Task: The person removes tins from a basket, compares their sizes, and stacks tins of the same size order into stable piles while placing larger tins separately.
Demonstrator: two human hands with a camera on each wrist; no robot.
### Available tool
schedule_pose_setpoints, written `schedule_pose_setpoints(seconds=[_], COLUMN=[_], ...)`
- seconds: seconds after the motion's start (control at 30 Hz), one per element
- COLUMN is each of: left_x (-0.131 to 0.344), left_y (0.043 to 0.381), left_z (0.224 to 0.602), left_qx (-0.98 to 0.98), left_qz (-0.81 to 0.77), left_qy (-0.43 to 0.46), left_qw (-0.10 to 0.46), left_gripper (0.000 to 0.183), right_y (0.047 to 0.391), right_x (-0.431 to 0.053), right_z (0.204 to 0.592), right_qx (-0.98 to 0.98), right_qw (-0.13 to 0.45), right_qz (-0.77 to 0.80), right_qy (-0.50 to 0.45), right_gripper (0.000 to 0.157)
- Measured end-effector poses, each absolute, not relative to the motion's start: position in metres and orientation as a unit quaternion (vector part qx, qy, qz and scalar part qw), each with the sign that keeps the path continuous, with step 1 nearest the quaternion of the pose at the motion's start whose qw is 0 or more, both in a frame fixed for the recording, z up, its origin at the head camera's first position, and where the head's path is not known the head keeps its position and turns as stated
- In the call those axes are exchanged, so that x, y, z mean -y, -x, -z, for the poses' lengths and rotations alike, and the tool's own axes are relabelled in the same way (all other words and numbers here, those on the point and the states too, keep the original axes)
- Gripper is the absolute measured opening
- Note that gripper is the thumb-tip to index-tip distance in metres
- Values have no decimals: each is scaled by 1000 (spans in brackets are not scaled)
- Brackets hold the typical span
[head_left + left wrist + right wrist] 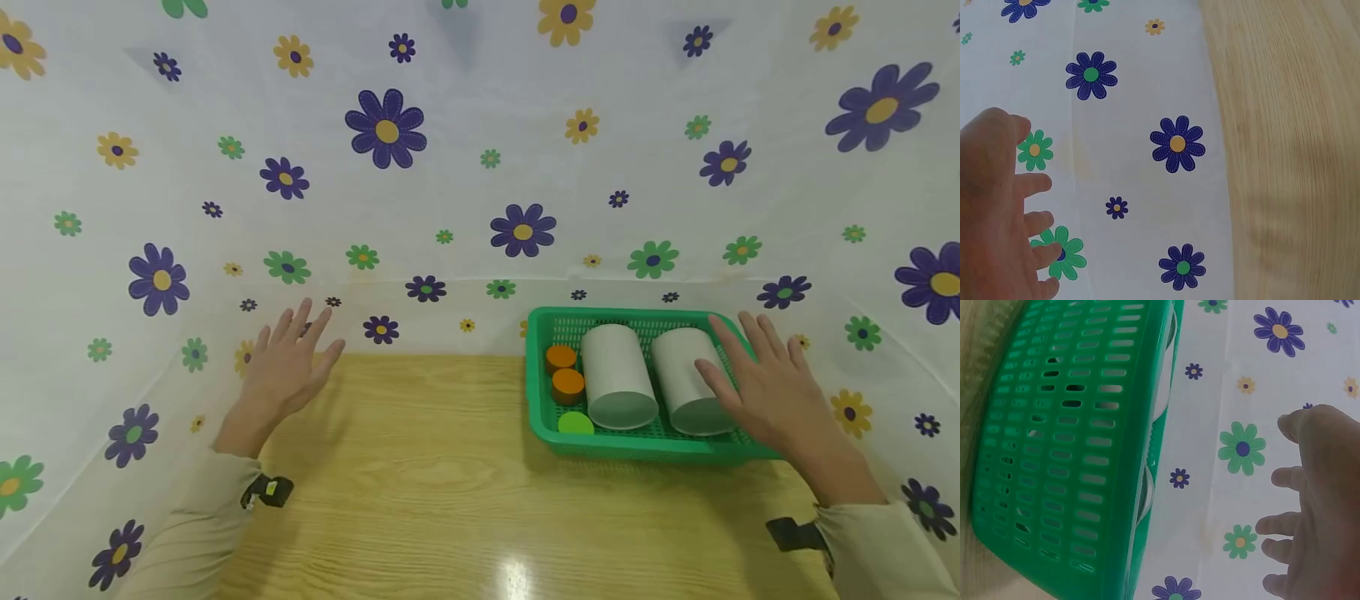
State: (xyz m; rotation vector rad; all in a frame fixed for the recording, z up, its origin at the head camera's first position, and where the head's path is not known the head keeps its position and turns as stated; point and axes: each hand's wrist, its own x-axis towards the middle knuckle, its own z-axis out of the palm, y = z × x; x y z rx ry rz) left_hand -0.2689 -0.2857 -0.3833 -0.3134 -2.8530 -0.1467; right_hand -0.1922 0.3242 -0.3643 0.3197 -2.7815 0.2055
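Note:
A green slotted plastic basket [652, 450] stands on the right part of the table. Two white cylinders [618, 375] lie in it side by side. Along its left end are two orange round pieces [567, 385] and a lime-green round piece [576, 423]. My right hand [776, 396] hovers over the basket's right end, fingers spread, holding nothing; it hides that corner. In the right wrist view the basket's side wall [1072, 444] fills the left half. My left hand [281, 367] is raised over the table's left side with fingers extended and holds nothing.
The wood-grain table [420, 483] spreads between the two arms. White cloth with flower prints [465, 200] rises behind the table and along both sides. A dark strap device [272, 490] sits on the left wrist, another [795, 533] on the right.

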Motion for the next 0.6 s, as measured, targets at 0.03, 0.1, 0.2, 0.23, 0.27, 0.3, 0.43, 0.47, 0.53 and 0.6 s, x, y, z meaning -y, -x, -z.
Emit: schedule_pose_setpoints(seconds=[0.03, 0.1, 0.2, 0.23, 0.27, 0.3, 0.43, 0.47, 0.53, 0.6], left_x=[285, 283, 278, 277, 275, 274, 265, 263, 258, 253], left_y=[269, 268, 267, 266, 265, 264, 259, 259, 258, 257], left_z=[384, 385, 387, 388, 390, 390, 393, 394, 397, 400], left_qx=[983, 982, 980, 979, 979, 979, 978, 977, 976, 974], left_qz=[52, 54, 63, 68, 73, 78, 93, 97, 103, 114], left_qy=[109, 112, 118, 120, 120, 119, 116, 116, 119, 123], left_qw=[136, 143, 148, 148, 148, 147, 147, 147, 151, 155], left_gripper=[70, 69, 68, 67, 67, 67, 66, 66, 65, 65], right_y=[191, 187, 181, 179, 177, 175, 170, 169, 165, 161], right_x=[-324, -324, -323, -322, -322, -322, -320, -320, -320, -320], right_z=[364, 365, 366, 367, 367, 368, 372, 373, 374, 376], right_qx=[976, 974, 971, 969, 967, 965, 954, 950, 943, 938], right_qw=[168, 177, 192, 199, 204, 209, 239, 248, 263, 269], right_qz=[-75, -81, -91, -95, -100, -104, -127, -134, -149, -171], right_qy=[-113, -113, -113, -114, -114, -116, -131, -134, -139, -137], right_gripper=[66, 66, 64, 64, 63, 62, 59, 58, 56, 54])
